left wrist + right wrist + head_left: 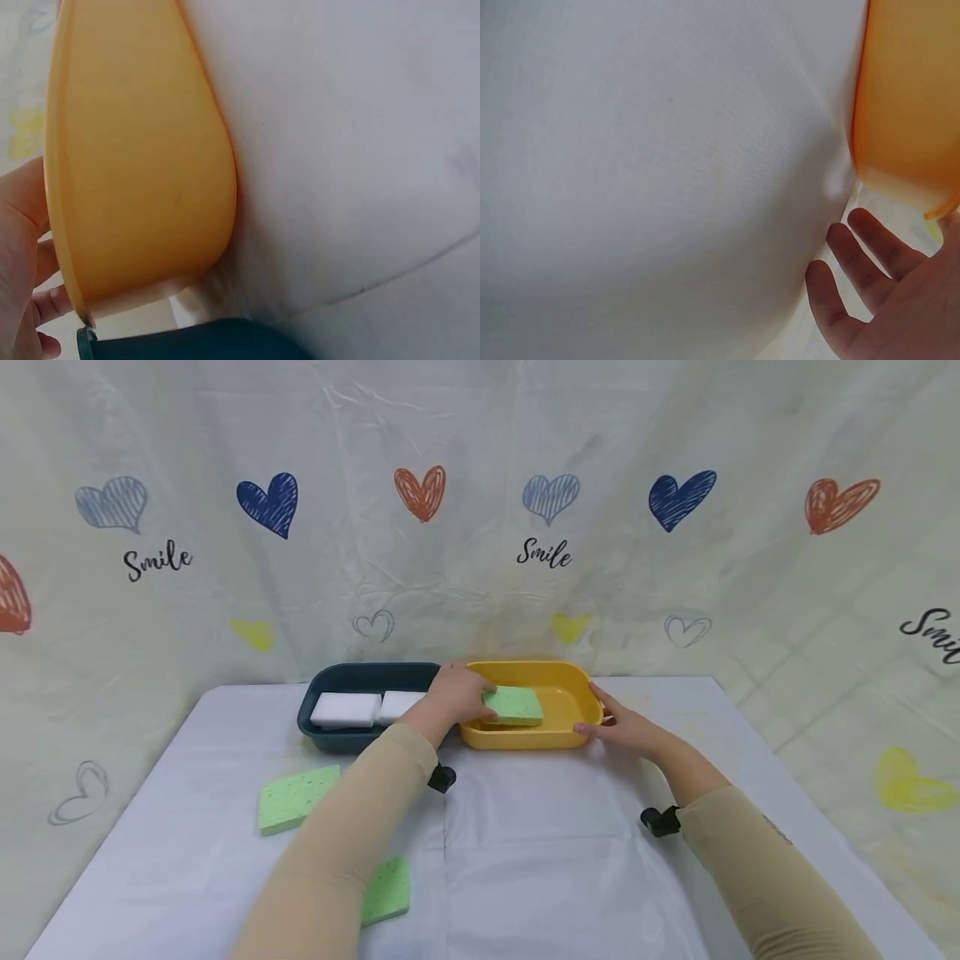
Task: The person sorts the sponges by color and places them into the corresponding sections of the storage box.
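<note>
Green sponge [517,706], in the head view, lies in the left part of the yellow tray [525,741], its left end pinched by the left hand [456,697]; the tray's floor shows between it and the right wall. The right hand [630,728] touches that tray's right end, thumb at the near rim, fingers straight rather than clenched. Just beside stands the dark teal tray [337,742] with two white sponges [345,710], partly behind the left hand. Both trays sit near the counter's [525,827] far edge, before a printed sheet [465,568]; white cloth stretches from their near walls. Two more green sponges [300,797] lie near the left sleeve, one partly covered.

In the left wrist view, fingers pass behind the yellow rim; their grasp is hidden. The teal rim comes close below.

In the right wrist view, three fingers spread apart, beside the yellow wall.
</note>
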The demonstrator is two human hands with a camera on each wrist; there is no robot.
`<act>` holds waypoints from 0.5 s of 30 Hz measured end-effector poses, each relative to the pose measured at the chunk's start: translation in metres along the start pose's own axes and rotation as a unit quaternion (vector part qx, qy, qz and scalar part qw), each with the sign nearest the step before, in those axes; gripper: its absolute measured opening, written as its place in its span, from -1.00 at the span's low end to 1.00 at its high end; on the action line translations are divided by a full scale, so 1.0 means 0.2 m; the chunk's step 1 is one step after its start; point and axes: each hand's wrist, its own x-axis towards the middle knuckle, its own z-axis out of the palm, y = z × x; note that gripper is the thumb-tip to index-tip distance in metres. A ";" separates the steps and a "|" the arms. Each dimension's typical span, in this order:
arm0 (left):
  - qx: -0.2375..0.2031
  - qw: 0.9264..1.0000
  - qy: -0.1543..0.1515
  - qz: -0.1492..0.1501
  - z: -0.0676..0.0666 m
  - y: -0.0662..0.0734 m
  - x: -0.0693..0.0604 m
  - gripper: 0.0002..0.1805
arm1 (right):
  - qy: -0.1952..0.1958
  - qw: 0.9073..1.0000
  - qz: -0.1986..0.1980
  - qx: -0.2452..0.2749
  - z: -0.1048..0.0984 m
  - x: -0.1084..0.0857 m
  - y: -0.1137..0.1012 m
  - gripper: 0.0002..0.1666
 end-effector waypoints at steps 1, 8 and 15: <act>0.000 1.000 -0.004 -0.002 0.00 0.00 0.01 -0.36 | -0.001 1.000 -0.001 -0.001 0.00 0.00 0.00 0.25; -0.001 1.000 -0.018 -0.010 0.03 0.01 0.04 -0.35 | 0.000 1.000 0.002 0.001 0.00 0.02 0.01 0.22; 0.013 1.000 -0.023 -0.011 0.03 0.02 0.06 -0.36 | 0.001 1.000 0.003 0.002 0.00 0.00 0.00 0.22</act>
